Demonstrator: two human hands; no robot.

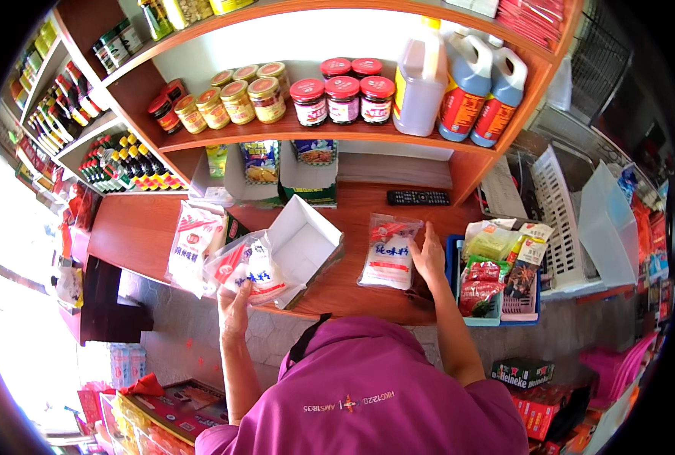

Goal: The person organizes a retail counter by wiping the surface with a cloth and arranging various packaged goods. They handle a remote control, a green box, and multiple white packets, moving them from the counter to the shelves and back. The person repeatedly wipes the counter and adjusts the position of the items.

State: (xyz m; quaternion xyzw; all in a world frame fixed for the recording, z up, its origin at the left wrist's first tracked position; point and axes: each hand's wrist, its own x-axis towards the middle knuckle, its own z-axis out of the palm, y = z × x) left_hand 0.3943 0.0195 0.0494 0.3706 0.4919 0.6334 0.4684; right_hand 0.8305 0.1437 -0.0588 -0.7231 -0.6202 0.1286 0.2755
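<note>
My left hand grips a clear plastic bag of white granules with red and blue print, thumb on top. That bag is tilted in front of an open cardboard box with a white inside. Flat on the wooden counter lies another bag of white granules. At its right edge rests my right hand, fingers extended and thumb near the plastic. Further left, a similar white bag leans against another box, partly covering it.
Baskets of spice packets stand right of my right arm. A black remote control lies behind the flat bag. Above the counter, a shelf carries jars and large plastic jugs. A white slotted basket is at far right.
</note>
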